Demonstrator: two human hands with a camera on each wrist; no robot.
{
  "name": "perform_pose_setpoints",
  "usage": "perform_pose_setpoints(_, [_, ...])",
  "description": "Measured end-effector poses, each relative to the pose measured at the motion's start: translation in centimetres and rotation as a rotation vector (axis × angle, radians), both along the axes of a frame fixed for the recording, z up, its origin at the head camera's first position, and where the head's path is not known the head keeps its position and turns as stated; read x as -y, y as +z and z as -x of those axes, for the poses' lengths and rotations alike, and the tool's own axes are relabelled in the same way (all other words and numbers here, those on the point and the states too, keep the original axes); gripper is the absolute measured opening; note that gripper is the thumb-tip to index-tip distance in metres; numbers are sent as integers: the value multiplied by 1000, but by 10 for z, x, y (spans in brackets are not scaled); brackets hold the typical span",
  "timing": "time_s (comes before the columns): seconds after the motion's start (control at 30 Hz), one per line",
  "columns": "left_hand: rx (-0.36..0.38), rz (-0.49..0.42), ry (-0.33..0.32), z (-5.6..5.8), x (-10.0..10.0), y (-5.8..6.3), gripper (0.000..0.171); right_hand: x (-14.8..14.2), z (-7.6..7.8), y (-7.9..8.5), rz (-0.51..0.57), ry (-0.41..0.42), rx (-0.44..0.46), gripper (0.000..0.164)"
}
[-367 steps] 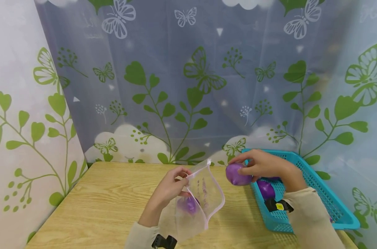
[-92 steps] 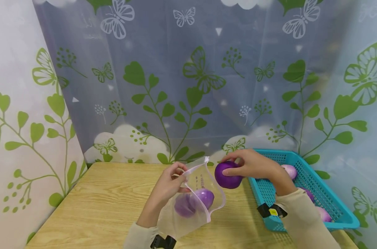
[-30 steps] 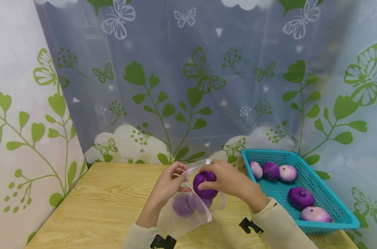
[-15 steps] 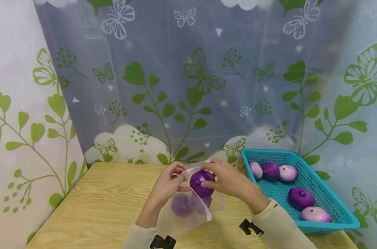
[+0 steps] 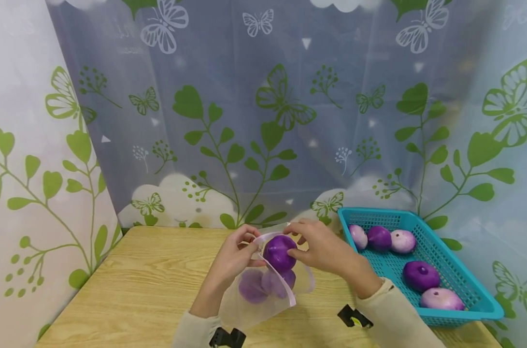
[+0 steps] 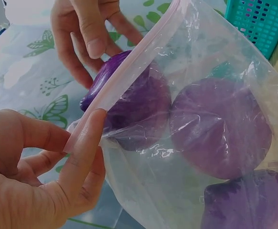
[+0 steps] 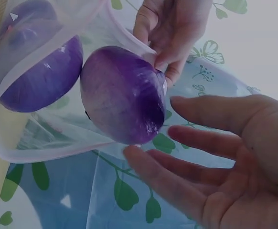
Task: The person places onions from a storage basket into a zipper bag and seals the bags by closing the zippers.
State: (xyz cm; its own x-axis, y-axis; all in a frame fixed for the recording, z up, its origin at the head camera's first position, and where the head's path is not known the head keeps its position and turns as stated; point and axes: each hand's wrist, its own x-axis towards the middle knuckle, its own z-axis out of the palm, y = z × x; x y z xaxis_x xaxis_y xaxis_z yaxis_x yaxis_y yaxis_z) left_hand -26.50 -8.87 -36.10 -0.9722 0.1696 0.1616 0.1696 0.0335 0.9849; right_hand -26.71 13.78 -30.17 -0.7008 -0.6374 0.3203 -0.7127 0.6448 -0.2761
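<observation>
The left hand (image 5: pixel 234 256) pinches the clear bag's (image 5: pixel 246 311) rim, probably so its mouth gapes round the purple onion (image 5: pixel 279 252) above the desk (image 5: pixel 150 270). The right hand's (image 5: pixel 324 249) fingers spread wide beside it, contact unclear

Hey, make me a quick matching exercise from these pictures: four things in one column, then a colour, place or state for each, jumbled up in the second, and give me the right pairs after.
Column one
1. Bag
2. Basket
3. Left hand
4. Right hand

Column two
A. Spread beside the onion in the bag's mouth
B. Turquoise, with five onions inside
C. Pinching the bag's rim
D. See-through, with a pink edge

Right pairs: 1-D, 2-B, 3-C, 4-A
</observation>
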Motion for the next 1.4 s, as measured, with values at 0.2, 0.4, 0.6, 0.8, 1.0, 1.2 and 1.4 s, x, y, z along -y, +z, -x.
perform_pose_setpoints(0.2, [5,-10,5,0,0,0,12,-3,1,-1,-30,-3,45,31])
perform_pose_setpoints(0.4, [6,-13,1,0,-1,1,12,1,2,-4,-6,-31,54,21])
perform_pose_setpoints(0.6, [8,-23,-4,0,-1,2,11,7,5,-6,28,-52,23,9])
perform_pose_setpoints(0.8, [8,-46,-1,0,-1,3,9,11,6,-10,-6,6,26,6])
perform_pose_setpoints(1.0, [7,-58,10,1,0,2,8,10,5,-12,-12,84,34,6])
perform_pose_setpoints(1.2, [-2,-59,20,1,1,3,7,9,5,-10,-20,122,78,13])
perform_pose_setpoints(1.4, [14,-64,37,0,1,5,9,-1,4,-2,-19,109,88,14])
